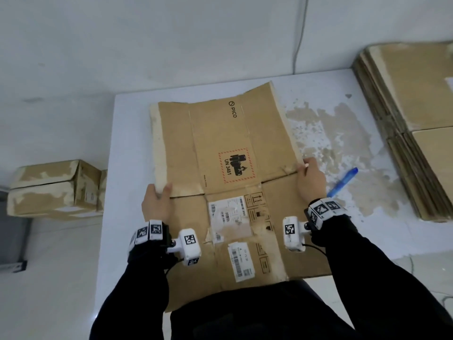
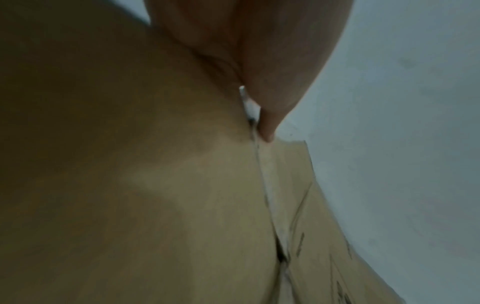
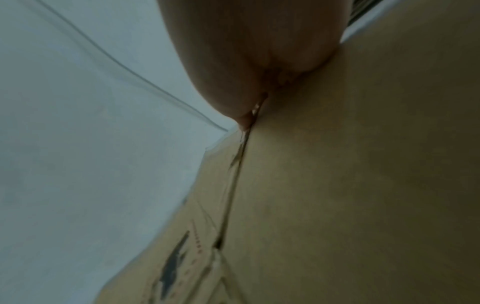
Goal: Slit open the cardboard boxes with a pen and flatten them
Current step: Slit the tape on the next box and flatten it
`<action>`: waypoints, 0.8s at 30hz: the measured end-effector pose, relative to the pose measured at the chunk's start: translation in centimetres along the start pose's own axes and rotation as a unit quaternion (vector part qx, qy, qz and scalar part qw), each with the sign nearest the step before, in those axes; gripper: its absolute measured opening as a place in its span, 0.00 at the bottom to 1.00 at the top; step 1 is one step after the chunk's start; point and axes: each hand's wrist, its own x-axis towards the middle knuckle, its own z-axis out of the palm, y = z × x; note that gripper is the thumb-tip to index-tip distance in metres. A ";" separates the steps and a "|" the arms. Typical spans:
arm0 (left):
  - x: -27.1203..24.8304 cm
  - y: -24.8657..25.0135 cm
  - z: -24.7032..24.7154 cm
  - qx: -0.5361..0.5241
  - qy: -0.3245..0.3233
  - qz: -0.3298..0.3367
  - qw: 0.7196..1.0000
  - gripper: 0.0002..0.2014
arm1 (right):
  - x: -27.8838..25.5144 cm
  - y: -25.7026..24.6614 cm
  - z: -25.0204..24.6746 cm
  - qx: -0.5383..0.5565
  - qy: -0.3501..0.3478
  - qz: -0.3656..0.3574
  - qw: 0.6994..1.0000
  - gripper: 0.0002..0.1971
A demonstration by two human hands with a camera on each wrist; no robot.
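Observation:
A flattened brown cardboard box point(image 1: 228, 168) with a PICO print and a UN 3481 label lies on the white table point(image 1: 130, 143), its far flaps tilted slightly up. My left hand point(image 1: 160, 192) grips the box's left edge at the flap fold, thumb on top. On the opposite side my right hand point(image 1: 306, 170) grips the right edge at the same fold line. The left wrist view shows a thumb point(image 2: 267, 127) pressed on the cardboard point(image 2: 155, 185); the right wrist view shows the same on cardboard point(image 3: 350, 185). A blue pen point(image 1: 343, 181) lies on the table just right of my right hand.
A stack of flattened cardboard point(image 1: 404, 119) fills the table's right side. Two taped, closed boxes point(image 1: 54, 190) sit lower down to the left of the table. The table top is worn and patchy right of the box. A cable point(image 1: 300, 33) runs down the wall.

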 end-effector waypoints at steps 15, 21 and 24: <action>-13.7 22.8 15.2 -0.160 0.016 0.187 0.969 0.20 | 10.4 13.8 -26.3 0.126 0.152 -0.062 0.978 0.13; -20.5 32.9 28.1 -0.211 -0.033 0.204 0.955 0.07 | 18.6 22.9 -38.2 0.084 0.164 -0.030 0.982 0.16; -22.3 37.2 34.1 -0.220 -0.061 0.201 0.952 0.24 | 22.9 26.1 -42.8 0.056 0.190 -0.014 0.980 0.15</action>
